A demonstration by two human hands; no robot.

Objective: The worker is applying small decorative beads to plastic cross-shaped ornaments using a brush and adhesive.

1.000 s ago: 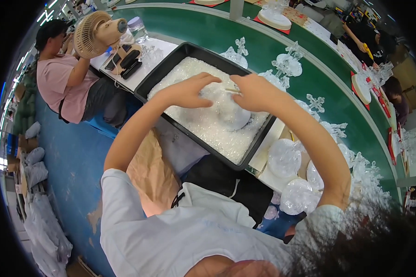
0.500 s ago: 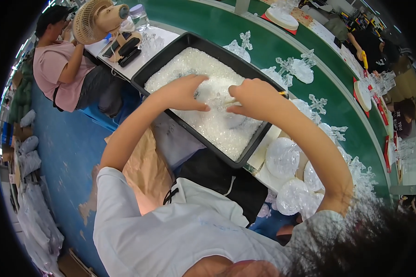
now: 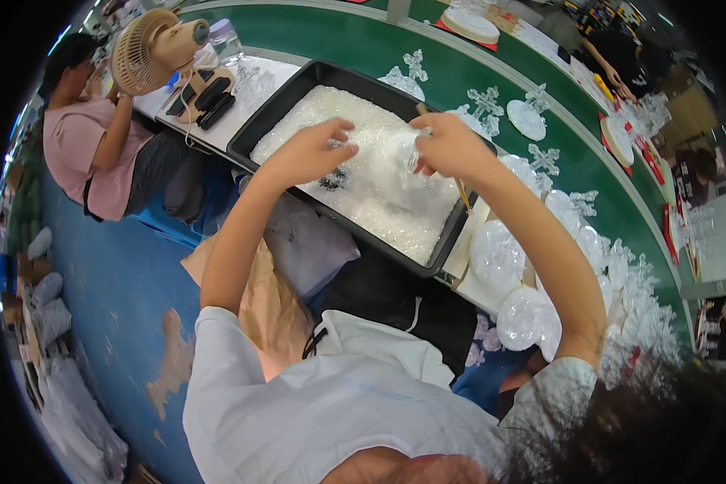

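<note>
A black rectangular tray holds a bed of small clear, glittering granules. My left hand hovers over the left part of the tray, its fingers curved and apart with nothing seen in them. Over the tray's right part, my right hand is closed, with a thin stick, looking like a paintbrush, lodged across it. A clear whitish piece shows at its fingertips, smeared by motion; its shape is hard to make out. Between the hands the granules are blurred, and a dark patch of tray bottom shows near my left hand.
Clear snowflake ornaments on round bases stand along the green bench beyond and right of the tray. A beige fan and black items sit at left, near a person in pink. A brown paper bag lies below.
My hands have drawn apart slightly. The clear piece has risen with my right hand and tilted, and the stick now points down. The view has shifted a little.
</note>
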